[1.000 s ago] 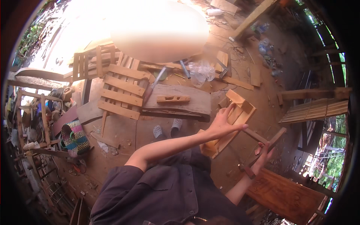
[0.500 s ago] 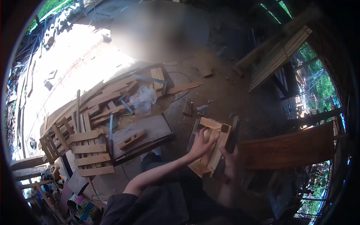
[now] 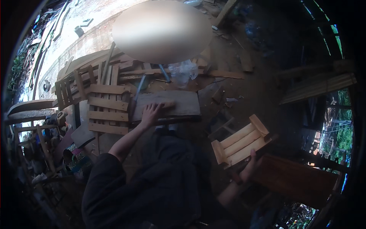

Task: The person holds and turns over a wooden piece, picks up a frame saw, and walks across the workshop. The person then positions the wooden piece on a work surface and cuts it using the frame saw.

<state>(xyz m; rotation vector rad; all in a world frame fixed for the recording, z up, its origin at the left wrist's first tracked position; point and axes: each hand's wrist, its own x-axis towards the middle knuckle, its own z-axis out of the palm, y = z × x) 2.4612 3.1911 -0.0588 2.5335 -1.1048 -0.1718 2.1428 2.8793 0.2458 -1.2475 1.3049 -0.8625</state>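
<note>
My left hand (image 3: 151, 113) reaches over a weathered plank bench (image 3: 183, 108), fingers spread at a small carved wooden block (image 3: 167, 104) lying on it; the fingertips seem to touch or nearly touch the block. My right hand (image 3: 249, 164) grips the lower right edge of a small, pale wooden slatted box (image 3: 241, 142), held tilted to the right of my body. A darker wooden frame (image 3: 223, 126) stands partly hidden behind the box. Left of the bench lies a slatted pallet-like piece (image 3: 107, 107), with a long metal tool (image 3: 140, 86) beside it.
Scrap boards (image 3: 221, 73), a plastic bag (image 3: 183, 72) and a short metal pipe (image 3: 164, 72) lie beyond the bench. At left are a woven basket (image 3: 74, 158) and clutter. A reddish-brown board (image 3: 295, 179) and a ribbed panel (image 3: 316, 87) stand at right. A blurred oval covers the top middle.
My left hand has let go of the slatted box and moved left to the block on the bench. My right hand keeps the box, now turned more sideways. The view has swung about.
</note>
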